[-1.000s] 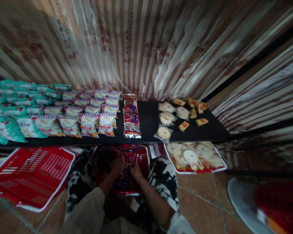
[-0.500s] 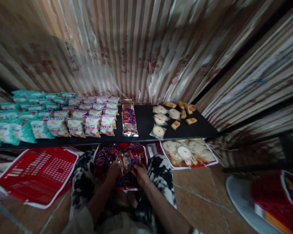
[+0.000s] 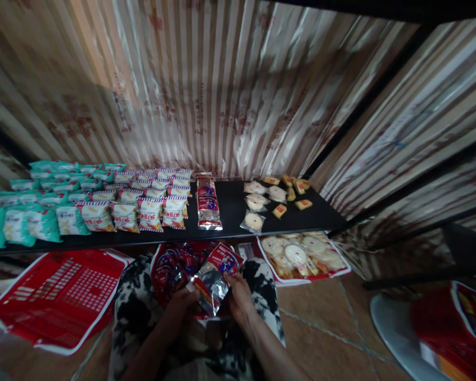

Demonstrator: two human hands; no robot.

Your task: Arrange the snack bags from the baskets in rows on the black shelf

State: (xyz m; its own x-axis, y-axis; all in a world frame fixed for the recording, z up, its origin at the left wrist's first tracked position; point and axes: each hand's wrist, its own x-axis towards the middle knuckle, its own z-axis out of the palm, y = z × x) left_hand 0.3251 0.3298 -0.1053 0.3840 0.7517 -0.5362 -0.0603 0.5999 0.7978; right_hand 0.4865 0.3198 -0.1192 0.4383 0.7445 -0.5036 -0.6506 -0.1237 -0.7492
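Between my knees, a red basket (image 3: 154, 264) holds several red-and-blue snack packets (image 3: 174, 259). Above it, my right hand (image 3: 238, 293) grips a red and silver snack packet (image 3: 222, 259) by its side. My left hand (image 3: 184, 300) is closed at the lower left edge of the shiny silver part. Whether this is one packet or two overlapping ones I cannot tell. On the black shelf (image 3: 232, 211) ahead, similar red and silver packets (image 3: 209, 203) lie flat in a short row.
White bags (image 3: 148, 213) and teal bags (image 3: 43, 222) stand in rows on the shelf's left. Round wrapped crackers (image 3: 254, 220) and small yellow packs (image 3: 303, 204) lie to the right. A red basket (image 3: 75, 291) is at left; another basket (image 3: 347, 269) holds wrapped crackers.
Both hands have come up slightly out of the basket's contents, and the red and silver packet now shows clearly between them. The view has tilted a little upward.
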